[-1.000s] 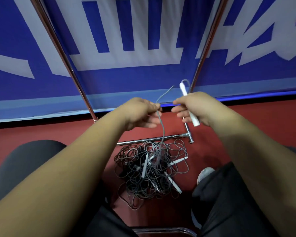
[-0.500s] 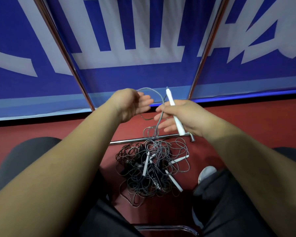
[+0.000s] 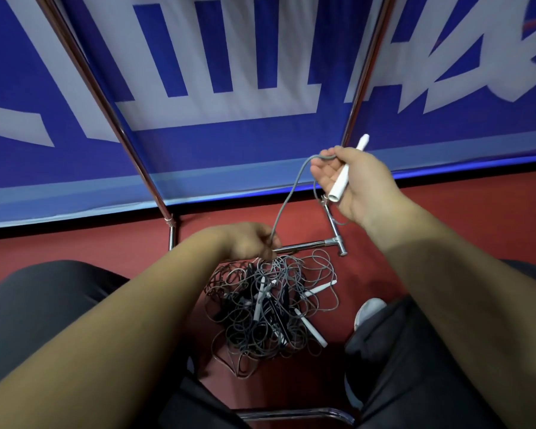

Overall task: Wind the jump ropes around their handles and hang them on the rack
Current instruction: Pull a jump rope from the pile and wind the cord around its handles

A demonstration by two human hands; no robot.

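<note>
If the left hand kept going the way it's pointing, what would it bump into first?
Probably the rack's shiny bottom bar, lying just past the left hand, which grips the grey rope. Depth is unclear, though: the hand may be higher and pass over it.

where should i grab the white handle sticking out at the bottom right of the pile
Probably by the bare outer end of the handle. That end pokes clear of the pile toward the lower right, while the other end runs in under the pile. Come down from above on that open side and pinch across the slim round shaft.
</note>
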